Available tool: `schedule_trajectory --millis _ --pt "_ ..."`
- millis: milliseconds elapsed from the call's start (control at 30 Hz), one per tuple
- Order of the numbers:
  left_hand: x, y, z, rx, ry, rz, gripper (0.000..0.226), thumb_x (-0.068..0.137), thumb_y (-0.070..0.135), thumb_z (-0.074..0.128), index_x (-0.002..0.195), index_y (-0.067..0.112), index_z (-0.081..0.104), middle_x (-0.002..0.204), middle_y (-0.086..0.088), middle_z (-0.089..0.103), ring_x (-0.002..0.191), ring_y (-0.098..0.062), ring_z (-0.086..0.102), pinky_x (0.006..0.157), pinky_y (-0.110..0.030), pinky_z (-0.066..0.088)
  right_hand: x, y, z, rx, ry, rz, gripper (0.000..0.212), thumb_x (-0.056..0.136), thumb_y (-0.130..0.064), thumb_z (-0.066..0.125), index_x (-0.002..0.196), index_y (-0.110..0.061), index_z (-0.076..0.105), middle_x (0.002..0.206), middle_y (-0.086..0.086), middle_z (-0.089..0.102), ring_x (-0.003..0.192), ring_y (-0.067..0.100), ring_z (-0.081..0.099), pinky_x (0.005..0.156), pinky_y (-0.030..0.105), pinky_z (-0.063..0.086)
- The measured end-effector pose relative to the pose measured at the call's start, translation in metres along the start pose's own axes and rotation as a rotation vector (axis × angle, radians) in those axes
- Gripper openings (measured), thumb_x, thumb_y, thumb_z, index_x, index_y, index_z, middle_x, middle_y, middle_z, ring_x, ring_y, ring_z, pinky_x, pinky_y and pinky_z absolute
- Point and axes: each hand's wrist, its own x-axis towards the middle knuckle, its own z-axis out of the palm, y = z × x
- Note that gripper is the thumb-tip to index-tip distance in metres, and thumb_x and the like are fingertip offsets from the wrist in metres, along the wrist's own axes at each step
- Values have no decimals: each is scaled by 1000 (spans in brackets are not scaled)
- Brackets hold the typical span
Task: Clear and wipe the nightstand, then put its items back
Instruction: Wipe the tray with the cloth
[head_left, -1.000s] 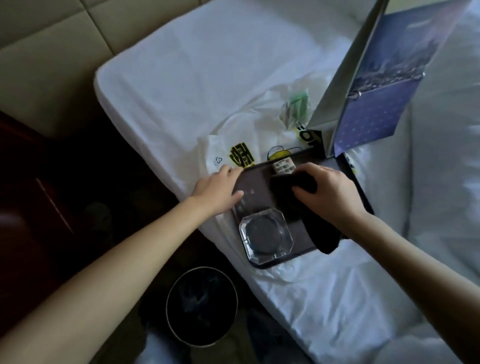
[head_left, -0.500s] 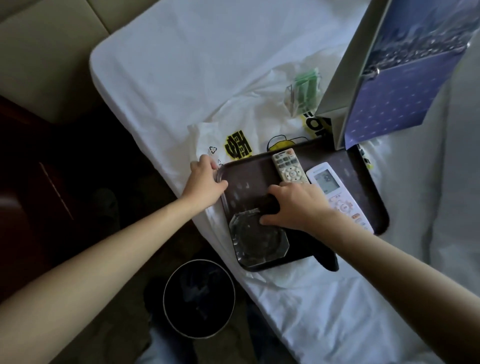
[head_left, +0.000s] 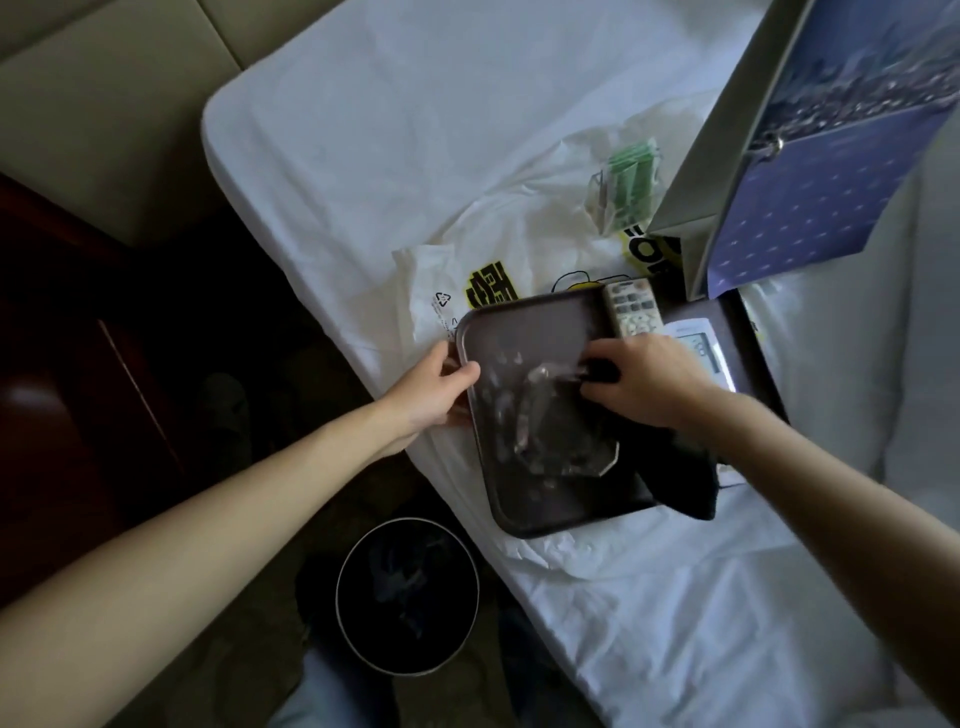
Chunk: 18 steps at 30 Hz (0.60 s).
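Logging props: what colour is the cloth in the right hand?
Black: the cloth in the right hand, best seen in the head view.

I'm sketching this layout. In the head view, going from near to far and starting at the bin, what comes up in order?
From nearest: bin → ashtray → grey remote → green packets.

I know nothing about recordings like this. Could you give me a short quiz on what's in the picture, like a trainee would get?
1. True or false: the left hand lies flat on the white bed sheet, clear of the dark brown rectangular tray.
2. What does the right hand hold? A) yellow sponge B) black cloth C) paper towel
3. Fill in: the round dark bin stands on the ___ beside the bed.
Key: 1 false, it grips the tray's left rim; 2 B; 3 floor.
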Motion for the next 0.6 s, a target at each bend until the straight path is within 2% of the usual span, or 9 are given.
schedule_trajectory --millis 100,167,233,300,367,433,533,600 --pt "-13 8 13 -242 -123 29 48 99 10 43 140 28 25 131 -7 54 97 -21 64 69 -44 60 2 18 -17 173 41 101 28 81 -33 66 107 -24 66 107 11 67 101 32 59 73 31 39" --pt "-18 18 16 -239 -134 95 58 98 2 41 145 29 21 133 -8 54 94 -20 65 60 -39 60 2 24 -27 261 58 141 28 82 -29 67 108 -19 66 106 12 67 102 31 58 74 30 38" --pt "-21 35 13 -192 -80 188 62 96 -5 42 148 22 22 125 -10 60 87 -17 67 59 -34 60 0 25 -36 315 79 163 32 84 -27 67 114 -15 65 110 12 65 106 29 57 79 29 38" --pt "-31 56 7 -147 -41 282 62 93 -10 43 147 16 27 105 -8 64 70 -7 68 53 -22 56 -1 26 -44 375 90 163 33 84 -26 67 115 -15 65 107 11 65 103 26 57 83 29 39" --pt "-47 77 -4 -100 -18 348 57 91 -11 44 141 15 35 91 -6 65 59 -4 66 47 -16 50 -4 26 -51 410 55 138 29 84 -26 67 112 -17 66 95 6 63 92 21 56 77 27 38" --pt "-64 93 -18 -46 4 411 54 90 -11 45 136 18 40 90 -5 67 62 -5 67 50 -15 50 -6 22 -54 385 28 105 26 85 -27 65 110 -19 66 89 5 62 87 20 55 72 26 34" --pt "-86 106 -39 -16 30 444 54 91 -9 48 138 16 42 92 -3 71 69 -8 69 52 -14 51 -6 10 -55 358 43 70 29 85 -28 65 112 -20 66 99 11 66 96 27 58 77 30 39" --pt "-97 108 -45 -18 43 440 56 91 -8 48 140 16 41 85 2 73 68 -8 70 52 -14 51 -3 -1 -54 327 57 53 30 85 -29 63 114 -21 65 105 12 67 100 29 59 77 31 40"
